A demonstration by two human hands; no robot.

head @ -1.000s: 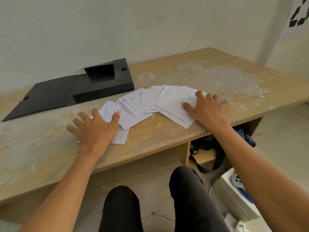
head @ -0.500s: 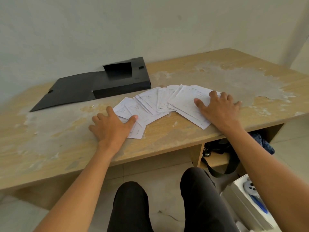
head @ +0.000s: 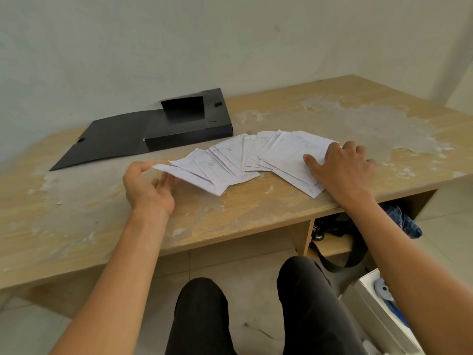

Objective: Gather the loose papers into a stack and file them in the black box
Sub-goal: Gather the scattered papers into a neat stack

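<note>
Several loose white papers (head: 245,157) lie fanned out across the middle of the wooden desk (head: 76,226). My left hand (head: 147,187) is turned on its side at the fan's left end, fingers under the raised edge of the leftmost sheet and thumb above it. My right hand (head: 343,166) presses flat, fingers spread, on the right end of the fan. The black box (head: 189,126) lies behind the papers near the wall, its lid flap folded open to the left.
The wall runs close behind the box. Under the desk on the right are a shelf with a black strap bag (head: 337,242) and blue cloth (head: 401,221). A white box (head: 381,308) stands on the floor by my right leg.
My left hand has turned from lying flat on the left sheets to lifting their edge with fingers beneath. The right hand stays pressed on the right end. The camera shifted left.
</note>
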